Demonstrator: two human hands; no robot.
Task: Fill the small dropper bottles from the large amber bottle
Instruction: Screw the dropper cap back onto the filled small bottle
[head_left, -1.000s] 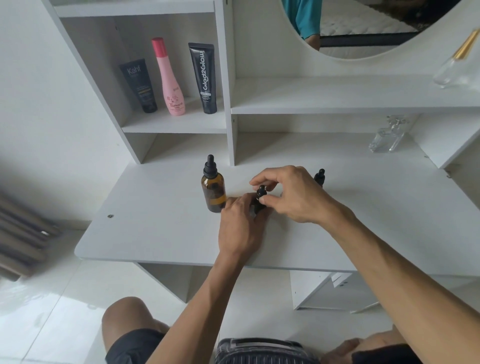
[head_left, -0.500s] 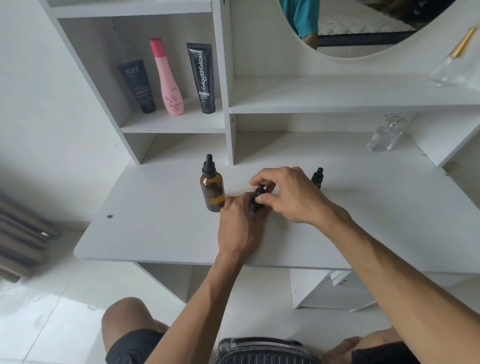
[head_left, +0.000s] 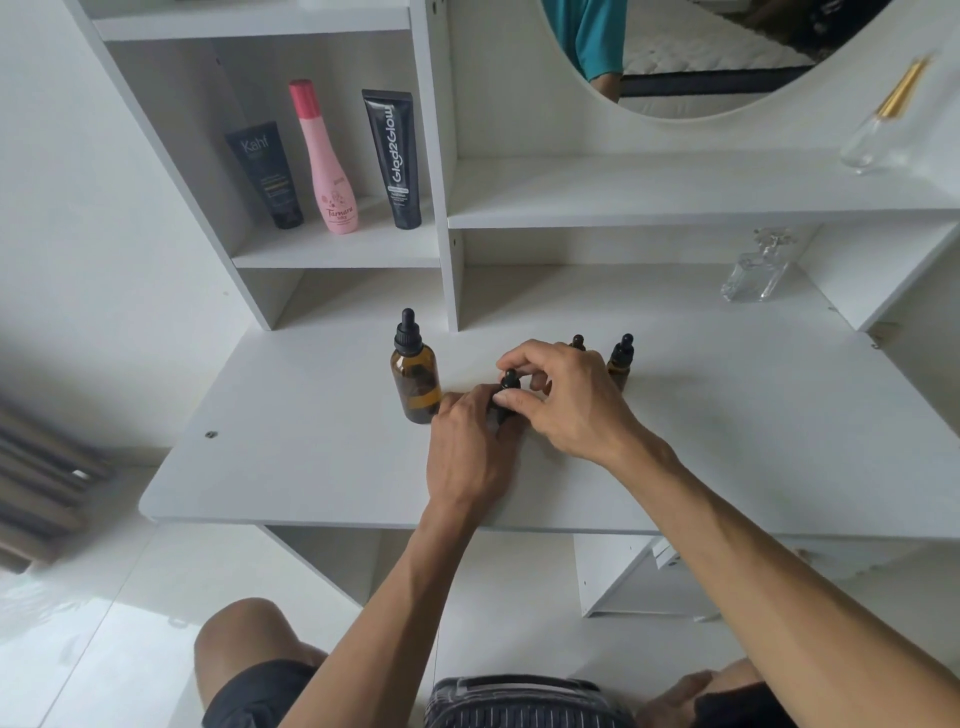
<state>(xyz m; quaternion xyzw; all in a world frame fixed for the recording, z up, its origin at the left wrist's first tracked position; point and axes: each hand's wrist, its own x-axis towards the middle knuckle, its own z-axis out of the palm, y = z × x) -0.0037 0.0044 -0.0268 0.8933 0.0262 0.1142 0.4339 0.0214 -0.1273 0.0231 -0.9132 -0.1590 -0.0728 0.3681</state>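
The large amber bottle (head_left: 414, 378) stands capped with a black dropper top on the white desk (head_left: 311, 447), just left of my hands. My left hand (head_left: 470, 441) wraps the body of a small dropper bottle (head_left: 508, 387), most of which is hidden. My right hand (head_left: 563, 397) pinches that bottle's black dropper cap with thumb and fingers. Behind my right hand stand two more small amber dropper bottles: one (head_left: 621, 356) in plain view, the other (head_left: 577, 341) showing only its cap.
A shelf cubby at the back left holds a dark tube (head_left: 266, 174), a pink bottle (head_left: 325, 158) and a black tube (head_left: 396, 158). Clear glass perfume bottles stand at the back right (head_left: 756, 270) and on the upper shelf (head_left: 883, 124). A vertical divider (head_left: 449, 208) rises behind the amber bottle.
Both hands stay on the small bottle. My right hand has shifted a little, and the two small bottles behind it show more than before.
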